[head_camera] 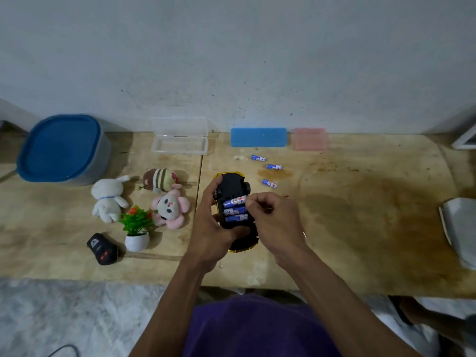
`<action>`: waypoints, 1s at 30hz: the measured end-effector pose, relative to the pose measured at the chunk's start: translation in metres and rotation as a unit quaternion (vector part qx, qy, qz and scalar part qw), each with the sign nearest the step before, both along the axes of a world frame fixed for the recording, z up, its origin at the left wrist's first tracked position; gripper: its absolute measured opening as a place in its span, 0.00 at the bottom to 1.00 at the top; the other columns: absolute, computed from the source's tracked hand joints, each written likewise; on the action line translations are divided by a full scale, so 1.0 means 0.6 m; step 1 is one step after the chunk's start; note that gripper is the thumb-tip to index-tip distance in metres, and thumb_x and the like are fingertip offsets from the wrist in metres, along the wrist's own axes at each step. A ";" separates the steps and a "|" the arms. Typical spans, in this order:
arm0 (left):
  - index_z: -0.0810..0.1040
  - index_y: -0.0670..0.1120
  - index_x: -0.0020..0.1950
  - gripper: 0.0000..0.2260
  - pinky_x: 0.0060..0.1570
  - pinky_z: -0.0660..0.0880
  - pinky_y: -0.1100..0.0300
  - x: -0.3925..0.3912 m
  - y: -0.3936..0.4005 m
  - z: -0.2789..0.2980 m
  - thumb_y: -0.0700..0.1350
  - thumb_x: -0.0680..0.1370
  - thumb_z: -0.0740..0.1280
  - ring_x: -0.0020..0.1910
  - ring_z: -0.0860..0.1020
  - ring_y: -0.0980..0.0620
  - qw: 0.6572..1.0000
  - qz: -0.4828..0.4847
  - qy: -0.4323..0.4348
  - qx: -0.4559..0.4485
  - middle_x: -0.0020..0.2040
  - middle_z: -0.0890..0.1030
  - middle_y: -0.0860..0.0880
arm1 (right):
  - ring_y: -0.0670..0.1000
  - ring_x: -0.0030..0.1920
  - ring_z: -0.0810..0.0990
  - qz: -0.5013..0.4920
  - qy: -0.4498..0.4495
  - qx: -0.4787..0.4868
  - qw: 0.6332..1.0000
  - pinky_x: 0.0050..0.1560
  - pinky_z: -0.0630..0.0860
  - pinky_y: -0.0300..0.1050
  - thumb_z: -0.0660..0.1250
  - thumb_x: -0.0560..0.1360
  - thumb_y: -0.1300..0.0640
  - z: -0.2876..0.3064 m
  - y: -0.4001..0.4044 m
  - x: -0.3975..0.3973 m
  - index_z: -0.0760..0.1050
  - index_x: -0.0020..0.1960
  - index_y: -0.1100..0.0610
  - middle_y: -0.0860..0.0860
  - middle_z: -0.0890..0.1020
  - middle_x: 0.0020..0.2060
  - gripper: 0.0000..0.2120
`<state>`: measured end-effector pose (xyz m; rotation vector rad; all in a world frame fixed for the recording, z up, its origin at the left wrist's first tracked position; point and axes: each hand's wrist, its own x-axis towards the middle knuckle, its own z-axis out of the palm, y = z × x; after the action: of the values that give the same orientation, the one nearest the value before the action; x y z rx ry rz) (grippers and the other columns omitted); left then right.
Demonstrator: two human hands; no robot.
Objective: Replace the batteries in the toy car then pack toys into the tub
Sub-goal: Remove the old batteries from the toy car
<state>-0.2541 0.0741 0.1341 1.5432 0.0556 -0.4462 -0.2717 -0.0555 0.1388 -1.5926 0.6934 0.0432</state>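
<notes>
Toy car [233, 191] is upside down, held just above the table [360, 228] near its front edge. Left hand [210, 228] grips the car's left side, fingers curled round the body w/ thumb by the battery bay. Bay is open & has 3 blue batteries [235, 210] lying side by side. Right hand [273, 217] has fingers curled, tips pinching at the right end of the top battery; can't tell if it's fully seated.

3 more loose batteries [273, 166] lie on the table beyond the car, to the right, apart from each other.

Containers: tub [64, 150] at back left, blue lid on it, so contents hidden. Clear box [179, 140] at back centre, lid up against the wall, nothing visible inside. Blue case [258, 137] & pink case [309, 139] side by side at back right, both closed; contents can't be told.

Left of the car: white bunny [108, 199], striped plush [161, 180] & pink plush [170, 208] clustered close, plus small fake plant in a white pot [136, 228] just in front, touching the pink plush. Black remote [101, 248] near the pot, at front left. None of the toys are in the tub.
</notes>
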 end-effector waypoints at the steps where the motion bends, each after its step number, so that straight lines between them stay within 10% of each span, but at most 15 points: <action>1: 0.65 0.56 0.74 0.46 0.43 0.83 0.54 -0.002 0.000 -0.001 0.20 0.66 0.73 0.50 0.85 0.52 1.000 0.000 0.002 -0.002 0.59 0.81 0.60 | 0.42 0.40 0.84 0.010 -0.010 -0.042 0.999 0.39 0.80 0.34 0.72 0.77 0.55 0.001 0.004 -0.002 0.83 0.46 0.51 0.44 0.85 0.40 0.02; 12: 0.67 0.58 0.73 0.46 0.45 0.83 0.53 -0.009 0.002 -0.007 0.21 0.65 0.74 0.55 0.84 0.49 0.999 0.017 0.021 -0.025 0.60 0.79 0.59 | 0.33 0.46 0.80 0.027 -0.132 -0.154 0.979 0.44 0.75 0.26 0.74 0.75 0.56 -0.007 0.028 -0.002 0.80 0.52 0.52 0.39 0.82 0.42 0.06; 17: 0.66 0.61 0.73 0.49 0.42 0.82 0.53 -0.004 0.017 -0.009 0.20 0.63 0.74 0.50 0.84 0.45 0.997 0.004 0.054 -0.050 0.66 0.73 0.45 | 0.46 0.40 0.85 -0.027 -0.068 0.132 0.989 0.40 0.80 0.41 0.65 0.80 0.62 0.028 -0.008 0.023 0.79 0.52 0.54 0.48 0.83 0.40 0.06; 23: 0.66 0.63 0.73 0.51 0.50 0.82 0.46 0.004 0.021 -0.015 0.21 0.62 0.75 0.57 0.82 0.41 0.995 -0.051 0.069 -0.059 0.66 0.76 0.49 | 0.43 0.40 0.81 0.294 -0.040 -0.257 0.920 0.43 0.78 0.40 0.71 0.74 0.54 0.022 -0.020 0.039 0.83 0.42 0.49 0.42 0.83 0.37 0.03; 30: 0.66 0.64 0.74 0.53 0.51 0.82 0.42 0.007 0.019 -0.010 0.23 0.60 0.76 0.58 0.80 0.49 0.996 -0.070 0.046 -0.013 0.69 0.71 0.51 | 0.50 0.42 0.81 0.372 0.041 -0.321 0.870 0.42 0.82 0.49 0.69 0.69 0.51 0.035 -0.001 0.065 0.78 0.37 0.48 0.48 0.82 0.42 0.03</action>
<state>-0.2501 0.0856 0.1282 1.5057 0.0126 -0.6256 -0.2330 -0.0564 0.1597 -2.4445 0.0976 0.4941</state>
